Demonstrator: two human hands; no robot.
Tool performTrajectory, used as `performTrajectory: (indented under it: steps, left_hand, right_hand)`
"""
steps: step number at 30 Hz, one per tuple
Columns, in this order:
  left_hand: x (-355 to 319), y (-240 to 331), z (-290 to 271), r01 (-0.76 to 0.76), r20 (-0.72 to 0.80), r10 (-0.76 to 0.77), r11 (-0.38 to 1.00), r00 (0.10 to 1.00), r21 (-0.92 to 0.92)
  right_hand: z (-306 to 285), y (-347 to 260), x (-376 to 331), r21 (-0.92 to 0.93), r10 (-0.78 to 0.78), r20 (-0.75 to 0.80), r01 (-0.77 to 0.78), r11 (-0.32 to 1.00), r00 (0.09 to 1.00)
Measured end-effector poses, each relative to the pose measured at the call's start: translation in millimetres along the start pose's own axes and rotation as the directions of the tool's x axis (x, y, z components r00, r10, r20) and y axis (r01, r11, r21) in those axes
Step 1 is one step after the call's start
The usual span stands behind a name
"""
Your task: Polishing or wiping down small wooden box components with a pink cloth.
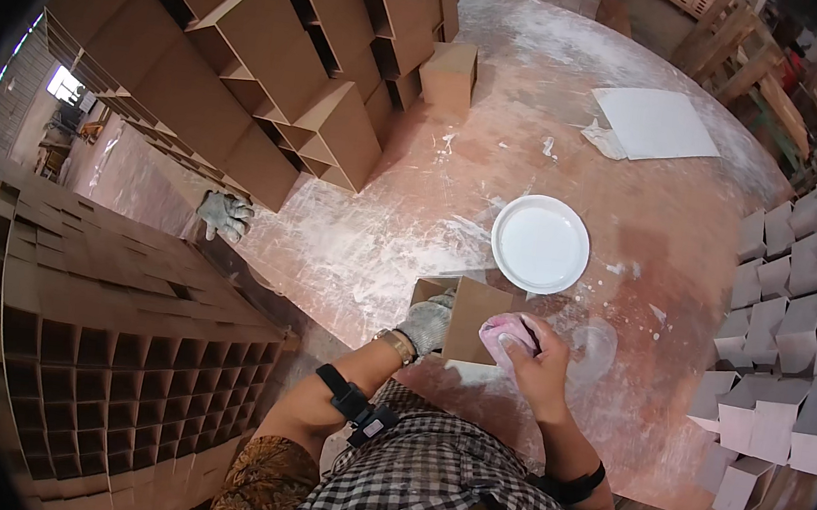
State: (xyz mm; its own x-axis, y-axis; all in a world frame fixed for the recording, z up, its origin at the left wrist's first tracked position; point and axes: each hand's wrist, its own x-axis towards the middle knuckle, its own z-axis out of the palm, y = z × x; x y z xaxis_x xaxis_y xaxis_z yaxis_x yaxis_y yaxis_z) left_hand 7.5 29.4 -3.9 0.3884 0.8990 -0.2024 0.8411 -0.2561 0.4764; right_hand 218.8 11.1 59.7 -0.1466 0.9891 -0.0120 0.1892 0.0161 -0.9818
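Observation:
My left hand (429,324), in a grey work glove, reaches into the open side of a small brown cardboard box (482,315) and holds it at the near edge of the table. Its fingertips are hidden inside the box. My bare right hand (539,353) is closed round a soft pink pad (507,337), which looks like a sponge or folded cloth, close against the box's right side. Just beyond the hands a round white plate (541,244) lies on the table, with a whitish film inside.
Brown boxes (272,37) are stacked high at the far left, and more (138,366) fill the near left. White-faced boxes (801,326) stand in rows at the right. A white sheet (656,124) lies on the smeared table (457,175). A spare grey glove (224,216) rests left.

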Motion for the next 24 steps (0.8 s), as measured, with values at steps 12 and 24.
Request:
performTrajectory:
  steps: [12, 24]
  left_hand:
    - [16, 17, 6, 0.057, -0.136, -0.066, 0.996, 0.988, -0.067]
    - [19, 30, -1, 0.086, -0.066, -0.088, 0.996, 0.994, -0.029]
  right_hand:
    - [16, -29, 52, -0.549, -0.518, 0.116, 0.49, 0.677, 0.847]
    - [8, -47, 61, -0.707, -0.516, 0.442, 0.639, 0.304, 0.734]
